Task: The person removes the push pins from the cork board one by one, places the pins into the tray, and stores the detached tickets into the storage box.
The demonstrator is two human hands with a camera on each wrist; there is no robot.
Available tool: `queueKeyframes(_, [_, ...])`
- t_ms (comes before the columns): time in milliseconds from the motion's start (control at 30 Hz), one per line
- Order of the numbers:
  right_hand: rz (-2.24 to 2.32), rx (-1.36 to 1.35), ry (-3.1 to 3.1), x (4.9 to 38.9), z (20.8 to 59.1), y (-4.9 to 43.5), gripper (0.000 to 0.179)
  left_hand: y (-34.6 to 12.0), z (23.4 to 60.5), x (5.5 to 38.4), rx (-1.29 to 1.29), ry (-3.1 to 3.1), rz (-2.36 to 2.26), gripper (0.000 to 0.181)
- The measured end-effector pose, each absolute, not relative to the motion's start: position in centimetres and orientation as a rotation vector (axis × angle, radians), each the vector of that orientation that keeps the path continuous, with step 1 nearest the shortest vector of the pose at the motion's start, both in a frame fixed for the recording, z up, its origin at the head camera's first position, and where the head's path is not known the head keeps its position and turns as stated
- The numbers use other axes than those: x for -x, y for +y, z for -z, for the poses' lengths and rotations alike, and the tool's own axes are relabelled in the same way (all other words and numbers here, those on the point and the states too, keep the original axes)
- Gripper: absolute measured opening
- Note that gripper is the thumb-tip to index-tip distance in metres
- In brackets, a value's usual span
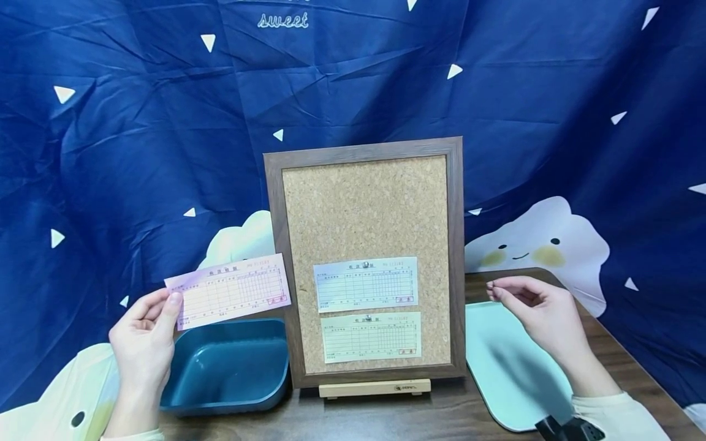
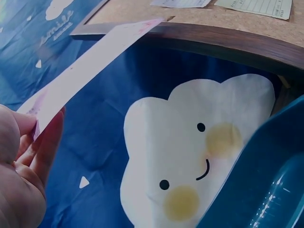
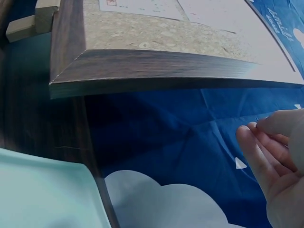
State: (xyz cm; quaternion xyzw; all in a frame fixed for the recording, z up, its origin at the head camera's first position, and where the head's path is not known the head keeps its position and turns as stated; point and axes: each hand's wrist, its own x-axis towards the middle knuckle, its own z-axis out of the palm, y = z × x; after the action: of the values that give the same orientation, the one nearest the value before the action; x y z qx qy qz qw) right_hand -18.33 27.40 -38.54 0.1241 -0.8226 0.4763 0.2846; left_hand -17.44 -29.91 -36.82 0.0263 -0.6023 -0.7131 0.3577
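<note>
My left hand [image 1: 142, 343] pinches the left end of a pink receipt slip [image 1: 228, 291] between thumb and fingers. The slip's right end overlaps the left frame of a corkboard [image 1: 364, 208]. On the board's lower half, a bluish receipt slip [image 1: 366, 291] hangs above a greenish one [image 1: 369, 343], each with a pushpin [image 1: 366, 265] at its top. Right of the board, my right hand [image 1: 543, 315] is raised, thumb and index fingertips together on a tiny pushpin, mostly hidden by the fingertips.
A dark teal bin [image 1: 231, 367] stands on the left, below the pink slip. A mint tray [image 1: 513, 367] lies on the right, under my right hand. The corkboard leans on a small wooden stand [image 1: 375, 388] on the brown table [image 1: 353, 425]. A blue curtain [image 1: 353, 79] hangs behind.
</note>
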Motion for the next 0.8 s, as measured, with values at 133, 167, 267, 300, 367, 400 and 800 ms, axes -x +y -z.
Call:
queueKeyframes(133, [-1.288, -0.33, -2.201, 18.2, 38.9, 27.6, 0.016, -30.1, 37.1, 17.3, -0.078, -1.568, 1.829, 0.016])
queueKeyframes(167, [-1.292, -0.332, -2.2, 18.2, 39.0, 27.6, 0.016, -30.2, 37.2, 17.3, -0.082, -1.571, 1.824, 0.016])
queueKeyframes(267, [-1.292, -0.337, -2.202, 18.1, 39.1, 27.7, 0.016, -30.2, 37.3, 17.2, -0.087, -1.579, 1.81, 0.017])
queueKeyframes(300, [-1.286, -0.338, -2.203, 18.1, 39.2, 27.8, 0.016, -30.3, 37.4, 17.2, -0.086, -1.584, 1.801, 0.018])
queueKeyframes(367, [-1.28, -0.338, -2.206, 18.0, 39.3, 27.8, 0.015, -30.3, 37.5, 17.2, -0.084, -1.589, 1.786, 0.019])
queueKeyframes(400, [-1.28, -0.338, -2.207, 18.0, 39.4, 27.9, 0.015, -30.3, 37.6, 17.2, -0.081, -1.59, 1.782, 0.019])
queueKeyframes(800, [-1.255, -0.308, -2.246, 17.5, 41.0, 28.7, 0.016, -30.6, 38.2, 17.1, -0.103, -1.589, 1.76, 0.02])
